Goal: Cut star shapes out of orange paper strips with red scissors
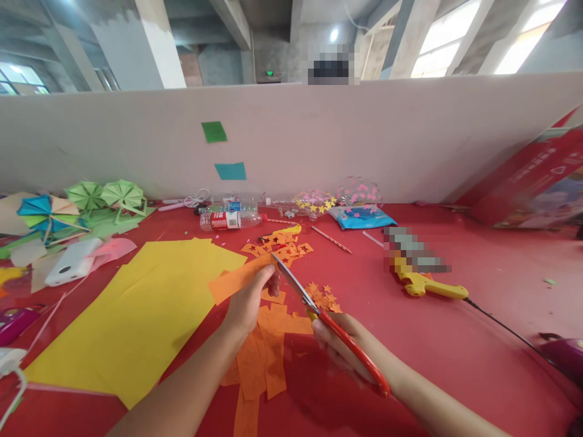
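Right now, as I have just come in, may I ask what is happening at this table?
A person's left hand holds an orange paper strip, and the right hand holds red-handled scissors, their tips at the strip's far end. Cut orange pieces and small orange stars lie on the red table, with yellow paper to the left.
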`<state>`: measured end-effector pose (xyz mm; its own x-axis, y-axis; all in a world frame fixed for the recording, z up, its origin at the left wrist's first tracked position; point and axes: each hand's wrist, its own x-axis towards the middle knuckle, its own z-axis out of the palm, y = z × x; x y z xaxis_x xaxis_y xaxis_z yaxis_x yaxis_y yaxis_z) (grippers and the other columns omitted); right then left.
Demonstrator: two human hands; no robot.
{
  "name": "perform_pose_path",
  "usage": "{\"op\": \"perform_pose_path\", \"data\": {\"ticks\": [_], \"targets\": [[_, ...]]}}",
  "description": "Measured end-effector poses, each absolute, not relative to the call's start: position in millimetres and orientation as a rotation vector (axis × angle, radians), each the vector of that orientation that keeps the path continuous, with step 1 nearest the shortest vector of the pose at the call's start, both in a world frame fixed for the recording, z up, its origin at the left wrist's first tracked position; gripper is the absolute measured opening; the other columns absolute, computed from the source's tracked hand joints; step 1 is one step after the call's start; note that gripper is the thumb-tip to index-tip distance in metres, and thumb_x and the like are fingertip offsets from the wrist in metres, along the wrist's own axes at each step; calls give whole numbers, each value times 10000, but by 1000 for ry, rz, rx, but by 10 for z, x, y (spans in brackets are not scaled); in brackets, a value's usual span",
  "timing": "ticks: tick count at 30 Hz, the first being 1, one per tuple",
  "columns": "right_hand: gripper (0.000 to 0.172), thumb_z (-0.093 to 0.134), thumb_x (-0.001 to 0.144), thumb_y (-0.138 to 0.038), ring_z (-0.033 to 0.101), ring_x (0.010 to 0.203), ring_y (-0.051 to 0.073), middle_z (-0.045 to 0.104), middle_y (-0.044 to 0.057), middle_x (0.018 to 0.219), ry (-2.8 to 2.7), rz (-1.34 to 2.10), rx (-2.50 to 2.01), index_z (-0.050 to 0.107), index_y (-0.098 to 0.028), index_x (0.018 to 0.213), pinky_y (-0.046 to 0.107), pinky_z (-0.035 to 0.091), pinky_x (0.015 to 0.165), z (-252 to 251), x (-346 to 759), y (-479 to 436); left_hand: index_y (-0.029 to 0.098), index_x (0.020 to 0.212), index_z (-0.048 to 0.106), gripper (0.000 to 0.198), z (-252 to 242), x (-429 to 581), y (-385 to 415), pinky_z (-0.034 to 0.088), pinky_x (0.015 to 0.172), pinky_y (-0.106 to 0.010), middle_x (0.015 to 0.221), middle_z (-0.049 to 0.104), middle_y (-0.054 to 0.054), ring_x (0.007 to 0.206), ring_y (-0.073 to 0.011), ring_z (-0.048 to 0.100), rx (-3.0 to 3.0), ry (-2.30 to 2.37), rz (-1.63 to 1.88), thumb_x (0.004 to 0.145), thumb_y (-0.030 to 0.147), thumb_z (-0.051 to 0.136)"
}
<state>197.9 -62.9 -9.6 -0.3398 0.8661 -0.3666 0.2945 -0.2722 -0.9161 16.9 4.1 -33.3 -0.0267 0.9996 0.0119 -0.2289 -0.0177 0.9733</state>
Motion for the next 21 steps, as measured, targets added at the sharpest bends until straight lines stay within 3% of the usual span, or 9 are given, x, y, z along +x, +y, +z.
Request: {"op": "perform_pose_path", "data": {"ticks": [4, 9, 21], "targets": [[595, 482, 712, -794, 292, 259, 35, 355, -117, 341, -1544, 1610, -1497, 367, -226, 576, 166, 227, 274, -98, 1994, -606, 177, 574, 654, 299, -332, 156, 45, 397, 617, -266, 543, 601, -1, 559, -128, 528, 1040, 1071, 1343, 772, 399, 624], [583, 493, 743, -763, 306, 255, 36, 333, -121, 331, -1578, 1607, -1457, 336, -227, 577, 180, 275, 311, -130, 2027, -598, 177, 550, 647, 297, -338, 120, 65, 395, 620, -263, 542, 603, -1, 555, -124, 521, 1016, 1097, 1332, 752, 395, 648], [532, 523, 759, -709, 336, 254, 48, 340, -115, 365, -1549, 1604, -1515, 369, -227, 592, 180, 219, 287, -132, 2035, -584, 150, 552, 614, 242, -200, 64, 105, 387, 519, -231, 534, 588, 9, 466, -82, 484, 1063, 978, 1387, 745, 294, 640]]}}
